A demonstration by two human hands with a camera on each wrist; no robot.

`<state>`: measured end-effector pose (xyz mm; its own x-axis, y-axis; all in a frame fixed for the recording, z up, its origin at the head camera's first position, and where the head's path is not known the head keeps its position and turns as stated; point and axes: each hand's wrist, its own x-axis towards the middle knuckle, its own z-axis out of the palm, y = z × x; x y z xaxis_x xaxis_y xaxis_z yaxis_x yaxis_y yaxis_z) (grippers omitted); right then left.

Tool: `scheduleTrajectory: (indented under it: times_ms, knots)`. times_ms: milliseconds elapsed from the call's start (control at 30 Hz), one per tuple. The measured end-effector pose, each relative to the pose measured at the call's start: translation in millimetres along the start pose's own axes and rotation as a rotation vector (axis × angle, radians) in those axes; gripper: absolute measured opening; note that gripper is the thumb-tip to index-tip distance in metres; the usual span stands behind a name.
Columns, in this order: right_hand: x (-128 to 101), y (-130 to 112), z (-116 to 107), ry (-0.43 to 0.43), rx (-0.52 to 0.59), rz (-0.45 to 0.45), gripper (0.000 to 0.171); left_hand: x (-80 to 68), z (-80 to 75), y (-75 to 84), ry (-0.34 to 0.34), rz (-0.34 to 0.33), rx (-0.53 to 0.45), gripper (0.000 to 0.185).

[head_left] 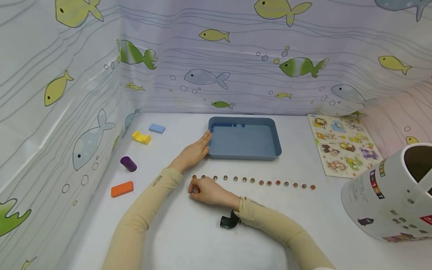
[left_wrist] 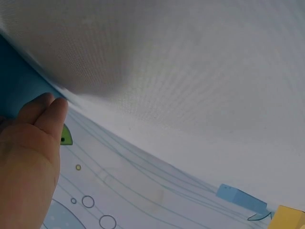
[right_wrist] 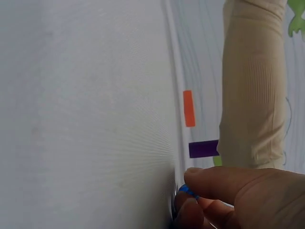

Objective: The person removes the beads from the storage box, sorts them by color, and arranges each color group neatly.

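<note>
A blue tray (head_left: 243, 142) sits at the back middle of the white table, with a line of small blue beads (head_left: 224, 125) along its far wall. My left hand (head_left: 199, 148) lies flat, fingers straight, touching the tray's left wall (left_wrist: 14, 86). A row of small brown and silver beads (head_left: 253, 180) runs across the table in front of the tray. At the row's left end my right hand (head_left: 194, 189) pinches a small blue bead (right_wrist: 187, 192) between thumb and fingertips, down at the table surface.
At the left lie a yellow block (head_left: 141, 137), a light blue block (head_left: 157, 128), a purple cylinder (head_left: 128, 164) and an orange block (head_left: 122, 189). An animal puzzle board (head_left: 344, 144) lies at the right, a white printed container (head_left: 391, 195) at the front right. Fish-print walls enclose the table.
</note>
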<state>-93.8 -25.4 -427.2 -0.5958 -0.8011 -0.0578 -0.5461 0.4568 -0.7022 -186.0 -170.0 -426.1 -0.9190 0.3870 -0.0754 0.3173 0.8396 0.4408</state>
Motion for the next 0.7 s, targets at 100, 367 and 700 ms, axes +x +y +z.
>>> scheduleTrajectory:
  times_ms: [100, 367, 700]
  knots:
    - [-0.8, -0.7, 0.5, -0.013, -0.003, 0.008, 0.007, -0.6, 0.2, -0.1, -0.002, 0.005, 0.002, 0.056]
    - [-2.4, 0.4, -9.4, -0.069, 0.108, 0.031, 0.011, 0.9, -1.4, 0.2, -0.002, 0.003, -0.006, 0.056]
    - [1.3, 28.9, -104.2, -0.053, 0.326, 0.123, 0.028, 0.6, -0.7, 0.4, -0.014, -0.018, -0.009, 0.057]
